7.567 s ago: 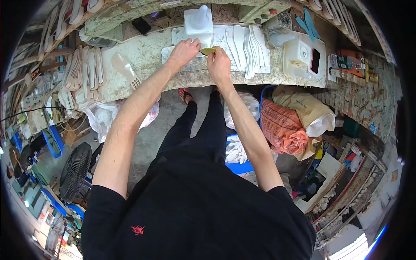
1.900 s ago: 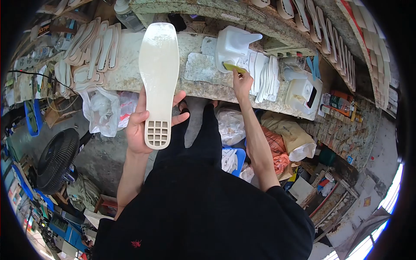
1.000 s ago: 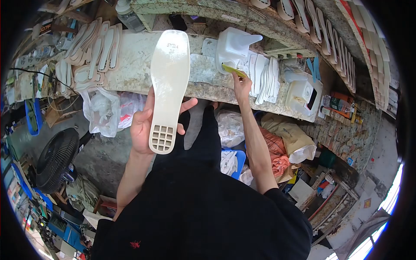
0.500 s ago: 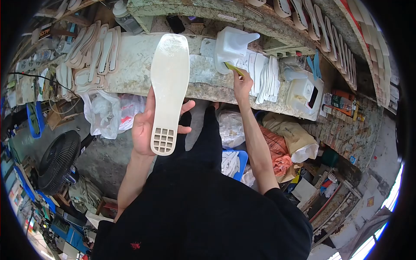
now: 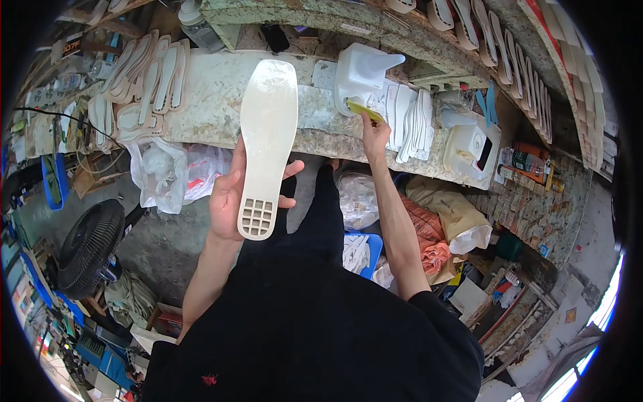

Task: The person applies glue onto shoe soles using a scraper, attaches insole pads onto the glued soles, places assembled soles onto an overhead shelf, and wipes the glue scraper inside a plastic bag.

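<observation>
My left hand (image 5: 226, 208) holds up a cream shoe sole (image 5: 271, 127) from below, thumb along its left edge and fingertips showing past its right edge. The sole's broad end has a wet-looking shine, and a grid of square hollows marks its heel. In my right hand (image 5: 376, 137) is a thin yellow-green spreader (image 5: 365, 111), pinched between the fingers. Its tip is at the opening of a white plastic jug (image 5: 353, 75) on the bench. Close to that hand, several white insole-shaped pieces (image 5: 416, 127) lie in an overlapping row.
On the bench (image 5: 204, 87), more sole-shaped pieces (image 5: 171, 74) are piled at the left. A second white jug (image 5: 467, 151) lies at the right. Below are plastic bags (image 5: 164, 174), a blue bin (image 5: 375, 254) and a black fan (image 5: 90, 244). Soles (image 5: 499, 50) line the upper shelf.
The shoe sole in my left hand has shifted slightly right, its top end a little lower. My right hand keeps the spreader at the jug, almost unmoved.
</observation>
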Demonstrator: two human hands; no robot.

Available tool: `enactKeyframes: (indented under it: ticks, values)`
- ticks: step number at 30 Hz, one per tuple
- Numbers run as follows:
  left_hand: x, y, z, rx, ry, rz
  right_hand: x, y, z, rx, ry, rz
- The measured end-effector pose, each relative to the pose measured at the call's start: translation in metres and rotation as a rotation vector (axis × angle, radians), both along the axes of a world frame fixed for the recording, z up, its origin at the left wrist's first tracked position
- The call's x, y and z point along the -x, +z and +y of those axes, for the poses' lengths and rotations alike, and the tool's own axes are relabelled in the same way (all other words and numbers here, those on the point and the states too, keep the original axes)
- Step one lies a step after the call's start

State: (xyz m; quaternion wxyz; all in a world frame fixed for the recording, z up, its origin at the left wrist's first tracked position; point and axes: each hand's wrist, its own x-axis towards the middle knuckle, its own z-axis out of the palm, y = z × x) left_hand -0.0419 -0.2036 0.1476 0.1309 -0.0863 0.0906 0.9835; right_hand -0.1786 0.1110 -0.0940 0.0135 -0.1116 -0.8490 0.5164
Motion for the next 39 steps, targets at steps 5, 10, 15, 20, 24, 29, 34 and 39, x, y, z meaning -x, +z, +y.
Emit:
enactKeyframes:
  ticks: [5, 10, 15, 20, 24, 29, 34, 39]
  values:
    - [-0.002, -0.002, 0.004, 0.006, -0.006, -0.021, -0.001, -0.009, 0.001, 0.192, -0.040, 0.023]
    - [-0.004, -0.004, 0.008, 0.001, -0.023, -0.042, -0.001, 0.002, 0.001, 0.174, -0.047, 0.007]
    - [-0.002, -0.005, 0.008, -0.023, -0.015, -0.040, -0.003, 0.049, 0.003, -0.067, 0.070, 0.218]
    - [0.000, -0.006, 0.008, -0.012, -0.017, -0.023, -0.002, 0.073, 0.001, -0.125, 0.146, 0.300]
    - [0.002, -0.006, 0.010, -0.005, -0.018, -0.023, 0.002, 0.054, 0.000, -0.240, 0.199, 0.313]
    - [0.001, -0.005, 0.009, 0.029, -0.029, -0.025, 0.007, 0.029, -0.005, -0.393, 0.198, 0.376]
    - [-0.002, -0.010, 0.010, 0.033, -0.035, -0.036, 0.008, 0.018, -0.017, -0.386, 0.187, 0.316]
    - [-0.002, -0.007, 0.010, 0.028, -0.029, -0.031, 0.001, 0.005, -0.014, -0.082, 0.024, 0.211]
